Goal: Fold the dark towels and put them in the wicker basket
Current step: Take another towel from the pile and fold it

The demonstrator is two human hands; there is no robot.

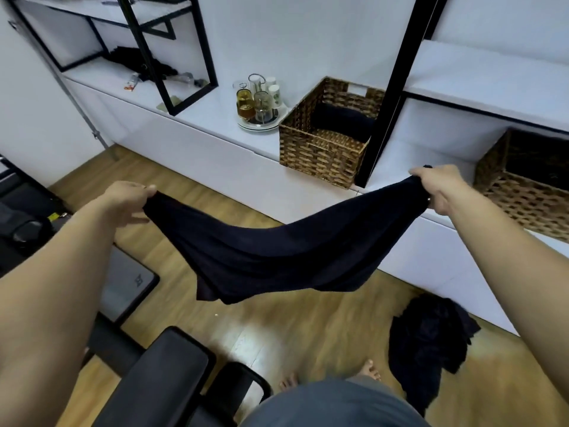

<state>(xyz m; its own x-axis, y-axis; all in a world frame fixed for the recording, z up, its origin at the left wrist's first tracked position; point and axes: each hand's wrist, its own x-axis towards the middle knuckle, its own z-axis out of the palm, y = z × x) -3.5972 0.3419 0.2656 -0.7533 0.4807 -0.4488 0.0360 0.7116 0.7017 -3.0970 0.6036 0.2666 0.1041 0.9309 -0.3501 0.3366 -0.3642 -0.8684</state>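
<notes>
Towel (277, 254) stretched wide in the head view, strung between both hands and sagging in the middle above the wooden floor (308, 334). The left hand (129, 201) pinches one end between thumb and curled fingers; the right hand (437, 189) is bunched round the other end. So the towel's long axis runs left to right across the person's front, hands well apart, and the likely next step is bringing the two ends together for the fold.

Beyond the right hand, up on the white shelf (215, 118), sits the wicker basket (320, 149), with what looks like a dark folded towel already at the back of it. The right hand is clearly the nearer one to that basket. A second wicker basket (523, 195) stands further right. On the floor by the person's feet lies a crumpled heap of dark towels (428, 349), not yet folded, so the job looks only partly done.
</notes>
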